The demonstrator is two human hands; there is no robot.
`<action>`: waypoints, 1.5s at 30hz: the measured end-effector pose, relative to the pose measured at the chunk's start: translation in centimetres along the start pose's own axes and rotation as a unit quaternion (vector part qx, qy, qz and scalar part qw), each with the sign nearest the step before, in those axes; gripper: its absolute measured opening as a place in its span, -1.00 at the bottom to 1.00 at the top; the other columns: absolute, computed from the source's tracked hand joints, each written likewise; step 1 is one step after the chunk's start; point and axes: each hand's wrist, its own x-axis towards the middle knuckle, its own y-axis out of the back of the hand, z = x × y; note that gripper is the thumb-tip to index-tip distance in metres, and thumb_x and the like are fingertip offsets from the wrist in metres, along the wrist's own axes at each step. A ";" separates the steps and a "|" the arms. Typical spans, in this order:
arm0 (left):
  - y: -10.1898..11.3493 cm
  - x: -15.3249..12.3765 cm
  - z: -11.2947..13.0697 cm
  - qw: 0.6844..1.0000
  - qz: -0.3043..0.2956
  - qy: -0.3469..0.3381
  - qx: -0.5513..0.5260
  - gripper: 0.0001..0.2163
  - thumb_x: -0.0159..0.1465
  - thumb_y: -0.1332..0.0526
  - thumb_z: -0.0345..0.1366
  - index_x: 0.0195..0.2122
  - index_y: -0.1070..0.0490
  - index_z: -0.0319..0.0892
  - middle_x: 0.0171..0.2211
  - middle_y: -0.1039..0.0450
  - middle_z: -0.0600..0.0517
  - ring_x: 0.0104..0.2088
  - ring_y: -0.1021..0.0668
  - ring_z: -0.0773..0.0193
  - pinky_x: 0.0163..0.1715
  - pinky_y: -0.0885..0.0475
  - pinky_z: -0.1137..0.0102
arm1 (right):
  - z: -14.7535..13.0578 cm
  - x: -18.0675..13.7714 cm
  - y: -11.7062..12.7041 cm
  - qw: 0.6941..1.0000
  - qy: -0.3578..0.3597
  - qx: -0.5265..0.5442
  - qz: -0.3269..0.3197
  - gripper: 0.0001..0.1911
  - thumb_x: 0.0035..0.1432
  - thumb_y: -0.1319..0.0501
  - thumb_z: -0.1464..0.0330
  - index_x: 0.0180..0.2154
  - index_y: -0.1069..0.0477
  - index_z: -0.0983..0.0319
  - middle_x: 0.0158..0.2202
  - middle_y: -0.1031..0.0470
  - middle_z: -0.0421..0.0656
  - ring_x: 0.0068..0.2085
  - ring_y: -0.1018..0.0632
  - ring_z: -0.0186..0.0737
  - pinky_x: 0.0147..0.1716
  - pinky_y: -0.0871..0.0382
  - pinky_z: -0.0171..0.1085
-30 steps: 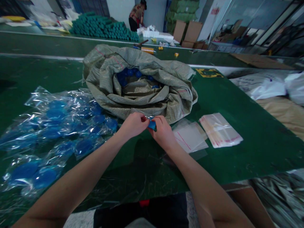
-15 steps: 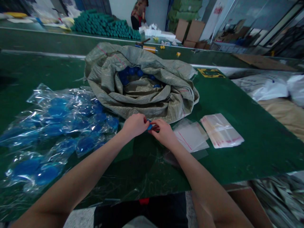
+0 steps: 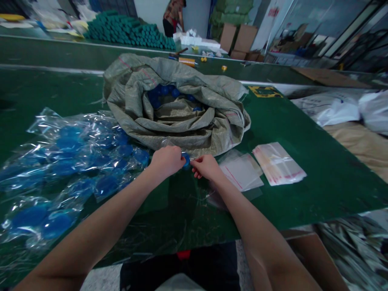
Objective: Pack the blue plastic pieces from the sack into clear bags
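Note:
My left hand [image 3: 165, 161] is closed around a small blue round piece [image 3: 186, 159] wrapped in clear film. My right hand [image 3: 206, 166] pinches the edge of that film just beside it. Both hands hover over the green table [image 3: 287, 202], right in front of a rolled-down grey woven sack [image 3: 182, 109] with more blue pieces [image 3: 165, 92] inside. To my left lies a heap of blue pieces sealed in clear bags [image 3: 75, 161]. To the right of my right hand lie loose flat clear bags [image 3: 241, 171] and a stack of the same bags [image 3: 279, 163].
A second green table [image 3: 60, 50] behind carries a pile of green rolls [image 3: 127, 32] and small tools. A person [image 3: 172, 18] stands at the far end near cardboard boxes [image 3: 239, 38]. White bags [image 3: 336, 107] lie at the right. A cardboard box [image 3: 306, 250] sits below the table edge.
My hands have lowered toward the table and my left hand has closed further over the blue piece; my right fingers shifted from gripping the piece to pinching the film's edge.

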 end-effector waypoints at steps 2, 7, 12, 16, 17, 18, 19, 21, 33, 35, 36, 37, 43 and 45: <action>0.0 0.0 0.0 1.000 -0.004 -0.002 0.001 -0.69 0.23 -0.10 -0.14 -0.24 -0.58 -0.18 -0.22 -0.58 -0.23 -0.20 -0.61 -0.12 -0.25 -0.49 0.16 | 0.1 0.3 -0.2 1.000 0.004 0.011 0.004 -0.73 0.19 -0.20 0.41 -0.56 -0.42 0.30 -0.61 -0.50 -0.19 -0.69 -0.47 -0.41 -0.75 -0.32 -0.47; 0.0 0.1 -0.1 1.000 -0.005 -0.004 0.003 -0.70 0.23 -0.10 -0.15 -0.24 -0.57 -0.18 -0.21 -0.58 -0.22 -0.19 -0.61 -0.07 -0.24 -0.49 0.21 | 0.8 1.0 -0.4 1.000 -0.007 0.023 0.012 -0.69 0.18 -0.19 0.41 -0.59 -0.42 0.32 -0.65 -0.47 -0.19 -0.71 -0.43 -0.44 -0.77 -0.26 -0.48; 0.2 0.0 -0.3 1.000 -0.005 -0.008 0.003 -0.70 0.23 -0.10 -0.15 -0.24 -0.58 -0.17 -0.20 -0.59 -0.21 -0.18 -0.61 -0.04 -0.22 -0.49 0.23 | 0.9 1.3 -0.7 0.999 -0.009 0.036 0.018 -0.74 0.13 -0.21 0.43 -0.60 -0.41 0.31 -0.65 -0.48 -0.18 -0.71 -0.43 -0.44 -0.77 -0.25 -0.48; 0.3 0.0 -0.4 1.000 -0.010 -0.010 0.002 -0.69 0.23 -0.10 -0.14 -0.23 -0.59 -0.17 -0.19 -0.59 -0.21 -0.19 -0.61 -0.03 -0.22 -0.49 0.23 | 0.6 1.1 -0.7 0.999 0.003 0.032 0.027 -0.73 0.08 -0.21 0.40 -0.63 -0.39 0.29 -0.70 -0.43 -0.21 -0.72 -0.39 -0.44 -0.77 -0.19 -0.48; 0.3 0.0 -0.4 1.000 -0.010 -0.011 -0.002 -0.68 0.23 -0.10 -0.14 -0.23 -0.59 -0.17 -0.18 -0.58 -0.22 -0.19 -0.61 -0.04 -0.22 -0.49 0.22 | 0.5 1.1 -0.6 0.999 0.008 0.024 0.031 -0.73 0.07 -0.20 0.39 -0.63 -0.39 0.29 -0.72 -0.41 -0.23 -0.72 -0.37 -0.44 -0.77 -0.18 -0.48; 0.3 0.0 -0.5 1.000 -0.007 -0.012 -0.008 -0.68 0.22 -0.11 -0.14 -0.24 -0.59 -0.18 -0.18 -0.58 -0.23 -0.19 -0.60 -0.05 -0.23 -0.49 0.22 | 0.4 1.0 -0.5 0.999 0.014 0.013 0.035 -0.73 0.06 -0.20 0.38 -0.64 -0.39 0.28 -0.73 -0.39 -0.24 -0.73 -0.36 -0.44 -0.76 -0.16 -0.47; 0.3 0.0 -0.6 1.000 -0.002 -0.013 -0.015 -0.69 0.22 -0.11 -0.14 -0.24 -0.59 -0.18 -0.18 -0.58 -0.23 -0.19 -0.60 -0.06 -0.23 -0.49 0.21 | 0.2 1.0 -0.5 0.999 0.018 0.000 0.040 -0.73 0.06 -0.19 0.37 -0.64 -0.38 0.27 -0.75 -0.37 -0.25 -0.73 -0.34 -0.44 -0.76 -0.15 -0.46; 0.4 0.1 -0.7 0.999 0.012 -0.014 -0.032 -0.69 0.21 -0.11 -0.15 -0.25 -0.59 -0.18 -0.19 -0.58 -0.23 -0.20 -0.60 -0.05 -0.23 -0.49 0.21 | -0.4 1.0 -0.2 0.998 0.030 -0.022 0.054 -0.72 0.06 -0.18 0.34 -0.65 -0.37 0.26 -0.77 -0.33 -0.26 -0.74 -0.31 -0.43 -0.76 -0.11 -0.45; 4.2 -0.2 -3.1 0.974 0.085 -0.005 -0.208 -0.73 0.18 -0.11 -0.16 -0.42 -0.56 -0.18 -0.41 -0.57 -0.10 -0.37 -0.56 0.14 -0.38 -0.38 0.38 | -9.7 -1.6 2.9 0.979 0.128 -0.108 0.115 -0.69 0.02 -0.15 0.24 -0.67 -0.32 0.25 -0.77 -0.24 -0.26 -0.72 -0.26 -0.42 -0.71 -0.06 -0.37; 4.9 -0.6 -3.4 0.966 0.105 -0.003 -0.236 -0.73 0.17 -0.11 -0.16 -0.41 -0.55 -0.20 -0.43 -0.56 -0.09 -0.40 -0.54 0.16 -0.40 -0.35 0.38 | -10.9 -2.1 3.1 0.978 0.134 -0.111 0.116 -0.70 0.00 -0.16 0.24 -0.67 -0.31 0.24 -0.76 -0.25 -0.25 -0.72 -0.27 -0.42 -0.71 -0.06 -0.36; 5.2 -0.8 -3.5 0.961 0.115 -0.002 -0.250 -0.73 0.17 -0.11 -0.16 -0.42 -0.55 -0.20 -0.44 -0.55 -0.08 -0.41 -0.52 0.17 -0.42 -0.33 0.38 | -11.4 -2.3 3.2 0.977 0.136 -0.113 0.116 -0.70 0.00 -0.17 0.25 -0.67 -0.30 0.24 -0.76 -0.24 -0.26 -0.72 -0.27 -0.42 -0.71 -0.05 -0.36; 5.5 -1.0 -3.6 0.957 0.126 0.001 -0.263 -0.73 0.16 -0.11 -0.17 -0.42 -0.54 -0.21 -0.45 -0.54 -0.07 -0.43 -0.51 0.18 -0.43 -0.32 0.38 | -11.8 -2.5 3.3 0.977 0.138 -0.113 0.117 -0.70 -0.01 -0.17 0.25 -0.68 -0.29 0.23 -0.76 -0.24 -0.26 -0.72 -0.26 -0.42 -0.71 -0.04 -0.35; 6.7 -1.7 -4.4 0.934 0.145 -0.002 -0.326 -0.77 0.13 -0.15 -0.18 -0.49 -0.50 -0.22 -0.60 -0.42 0.04 -0.53 -0.41 0.28 -0.51 -0.21 0.39 | -13.0 -2.7 3.5 0.981 0.142 -0.082 0.105 -0.69 -0.01 -0.17 0.27 -0.70 -0.22 0.20 -0.76 -0.17 -0.28 -0.72 -0.17 -0.43 -0.73 0.05 -0.33; 7.0 -1.7 -4.7 0.929 0.140 -0.001 -0.344 -0.77 0.12 -0.15 -0.18 -0.52 -0.48 -0.22 -0.63 -0.38 0.05 -0.56 -0.38 0.30 -0.53 -0.18 0.40 | -13.0 -2.6 3.5 0.986 0.126 -0.056 0.093 -0.71 -0.02 -0.17 0.30 -0.70 -0.20 0.18 -0.76 -0.16 -0.28 -0.71 -0.14 -0.44 -0.73 0.07 -0.33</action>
